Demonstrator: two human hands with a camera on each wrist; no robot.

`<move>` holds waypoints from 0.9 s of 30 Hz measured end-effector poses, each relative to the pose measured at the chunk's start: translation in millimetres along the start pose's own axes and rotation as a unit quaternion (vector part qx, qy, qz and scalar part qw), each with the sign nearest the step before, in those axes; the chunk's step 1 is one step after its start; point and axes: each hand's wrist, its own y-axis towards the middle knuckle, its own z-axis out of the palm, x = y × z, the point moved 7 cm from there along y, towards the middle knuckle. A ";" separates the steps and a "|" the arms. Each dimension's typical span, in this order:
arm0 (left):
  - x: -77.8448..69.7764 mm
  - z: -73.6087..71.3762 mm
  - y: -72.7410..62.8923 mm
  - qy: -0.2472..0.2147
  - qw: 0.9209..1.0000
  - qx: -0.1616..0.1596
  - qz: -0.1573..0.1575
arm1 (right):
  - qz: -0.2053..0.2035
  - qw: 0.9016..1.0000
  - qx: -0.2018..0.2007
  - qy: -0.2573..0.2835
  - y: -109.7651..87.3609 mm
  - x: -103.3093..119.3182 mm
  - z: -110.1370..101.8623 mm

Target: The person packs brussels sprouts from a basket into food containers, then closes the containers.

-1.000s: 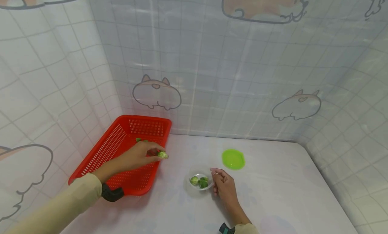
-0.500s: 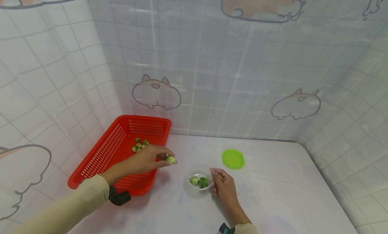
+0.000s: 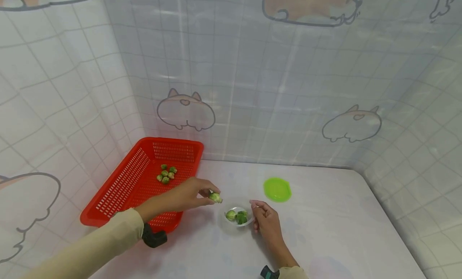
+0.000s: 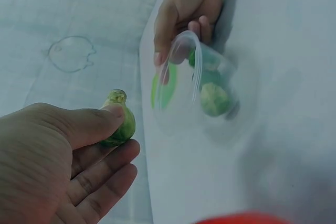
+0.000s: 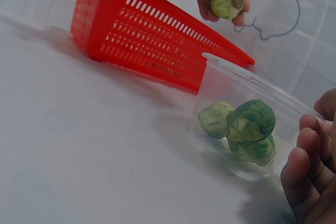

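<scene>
My left hand (image 3: 191, 194) pinches a pale green Brussels sprout (image 3: 215, 197) between thumb and fingers, in the air just left of a small clear plastic tub (image 5: 215, 85). Its cut stem end shows in the right wrist view. The tub stands upright on the table and holds three Brussels sprouts (image 5: 251, 121) in a small heap. At the tub's right side, my right hand (image 3: 268, 224) grips the rim with thumb and fingertips. Part of that hand is cut off in the right wrist view.
A red slotted basket (image 3: 102, 206) stands on the left, with several Brussels sprouts (image 3: 165, 174) on its floor. Behind and right of the tub lies a bright green lid (image 3: 277, 190). Tile-patterned sheeting (image 3: 252, 90) walls in the white table (image 3: 325, 214).
My left hand has carried the Brussels sprout rightward out over the basket's edge and toward the tub, uncovering the sprouts in the basket. The right hand has stayed at the tub.
</scene>
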 end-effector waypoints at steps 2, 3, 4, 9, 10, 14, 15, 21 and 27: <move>-1.6 4.9 2.4 -0.003 1.000 0.009 0.000 | 0.001 1.000 -0.001 -0.002 -0.3 0.3 0.2; -2.9 6.9 3.6 -0.005 1.000 0.014 0.000 | 0.002 1.000 -0.002 -0.003 -0.3 0.3 0.3; -3.9 9.1 4.8 -0.006 1.000 0.018 0.002 | 0.002 1.000 -0.002 -0.004 -0.2 0.3 0.4; -8.8 17.8 10.8 -0.004 0.999 0.034 0.005 | 0.001 1.000 -0.004 -0.004 1.1 -1.9 0.7; -8.9 19.3 11.7 -0.003 0.999 0.035 0.004 | 0.001 1.000 -0.004 -0.003 1.5 -2.3 0.6; -8.5 25.4 16.6 0.006 0.999 0.040 0.001 | -0.002 1.000 -0.005 -0.004 2.6 -3.1 0.3; -8.5 27.1 18.1 0.008 0.999 0.041 0.003 | -0.003 1.000 -0.006 -0.004 2.7 -3.1 0.1; -9.3 39.0 25.7 0.010 0.999 0.048 0.013 | -0.005 1.000 -0.008 -0.005 3.5 -3.5 -0.3; -11.6 47.7 31.6 0.018 0.998 0.055 0.023 | -0.005 1.000 -0.007 -0.002 4.0 -3.5 -0.2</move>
